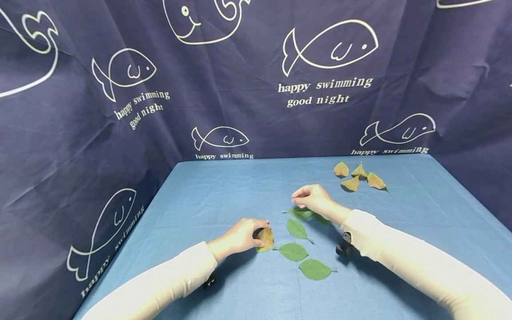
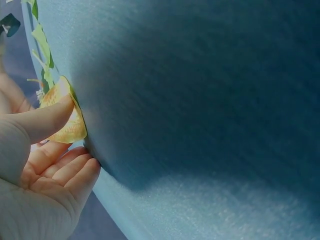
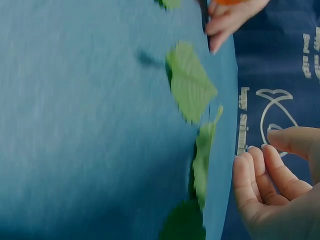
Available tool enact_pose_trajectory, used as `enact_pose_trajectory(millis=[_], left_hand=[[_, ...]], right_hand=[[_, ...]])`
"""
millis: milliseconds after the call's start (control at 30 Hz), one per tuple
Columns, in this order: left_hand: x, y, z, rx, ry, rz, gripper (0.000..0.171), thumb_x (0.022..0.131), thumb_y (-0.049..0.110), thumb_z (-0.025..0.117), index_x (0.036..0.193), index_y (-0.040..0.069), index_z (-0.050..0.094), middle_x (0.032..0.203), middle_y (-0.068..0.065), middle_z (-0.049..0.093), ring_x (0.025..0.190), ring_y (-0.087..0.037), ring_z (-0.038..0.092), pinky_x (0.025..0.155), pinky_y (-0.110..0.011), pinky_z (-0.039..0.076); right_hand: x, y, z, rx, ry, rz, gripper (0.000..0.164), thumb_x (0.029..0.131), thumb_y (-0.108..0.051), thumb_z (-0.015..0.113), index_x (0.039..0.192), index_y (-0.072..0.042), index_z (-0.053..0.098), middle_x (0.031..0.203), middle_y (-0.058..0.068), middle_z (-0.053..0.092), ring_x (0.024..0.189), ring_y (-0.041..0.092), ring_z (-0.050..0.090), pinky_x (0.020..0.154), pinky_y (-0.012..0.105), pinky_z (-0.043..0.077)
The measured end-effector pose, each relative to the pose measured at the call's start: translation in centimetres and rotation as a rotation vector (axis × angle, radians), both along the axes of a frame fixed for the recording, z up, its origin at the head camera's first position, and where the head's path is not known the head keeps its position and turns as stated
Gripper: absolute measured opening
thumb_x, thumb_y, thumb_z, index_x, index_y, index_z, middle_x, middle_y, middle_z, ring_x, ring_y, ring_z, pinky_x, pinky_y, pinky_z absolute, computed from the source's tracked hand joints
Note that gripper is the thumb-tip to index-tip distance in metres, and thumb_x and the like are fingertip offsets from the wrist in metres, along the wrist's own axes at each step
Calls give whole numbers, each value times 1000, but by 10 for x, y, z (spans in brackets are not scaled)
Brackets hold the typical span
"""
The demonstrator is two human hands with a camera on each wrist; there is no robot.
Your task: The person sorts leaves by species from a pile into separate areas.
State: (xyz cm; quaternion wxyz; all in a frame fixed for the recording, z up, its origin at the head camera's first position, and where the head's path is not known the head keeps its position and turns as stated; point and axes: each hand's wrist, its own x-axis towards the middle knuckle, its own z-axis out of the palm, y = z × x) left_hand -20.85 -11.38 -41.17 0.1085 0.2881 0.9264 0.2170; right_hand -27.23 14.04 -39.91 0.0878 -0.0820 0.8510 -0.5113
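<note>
My left hand [image 1: 242, 234] pinches a yellowish-brown leaf [image 1: 267, 236] between thumb and fingers, just left of the green leaves. In the left wrist view the thumb lies across the face of this yellow leaf [image 2: 75, 125], low over the blue cloth. My right hand [image 1: 316, 200] hovers by the farthest green leaf [image 1: 301, 214], its fingers loosely bent. The right wrist view shows nothing between that thumb and the fingertips. Another green leaf [image 1: 321, 218] is partly hidden under the right wrist.
Nearer lie three more green leaves: one slanting [image 1: 296, 228], one in the middle [image 1: 293, 252] and one closest [image 1: 317, 270]. Several yellow-brown leaves [image 1: 350, 183] form a group at the back right of the blue cloth-covered table [image 1: 224, 186]. Dark printed curtains [image 1: 256, 102] stand behind and beside it.
</note>
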Motion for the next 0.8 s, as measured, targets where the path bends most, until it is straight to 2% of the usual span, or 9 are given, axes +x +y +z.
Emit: enact_pose_trajectory(millis=[467, 633, 800], left_hand=[[-3, -1, -3, -4, 33, -22, 46, 83, 18, 77, 126, 9, 65, 139, -6, 57, 129, -24, 53, 106, -37, 45], [-3, 0, -3, -5, 42, -26, 46, 83, 17, 77, 126, 8, 65, 139, -6, 57, 129, -23, 53, 106, -37, 45], [-3, 0, -4, -9, 65, -30, 44, 82, 17, 78, 124, 9, 66, 137, -5, 58, 128, -23, 54, 106, -35, 45]], right_hand=[[17, -23, -3, -64, -30, 124, 27, 88, -9, 68, 109, 8, 68, 97, 15, 73, 85, 27, 69, 78, 37, 59], [23, -29, -4, -72, -44, 134, 25, 87, -9, 69, 107, 7, 69, 94, 12, 74, 83, 27, 69, 77, 37, 58], [28, -33, -7, -98, -50, 153, 26, 86, -8, 70, 106, 9, 69, 93, 12, 74, 80, 21, 70, 76, 34, 59]])
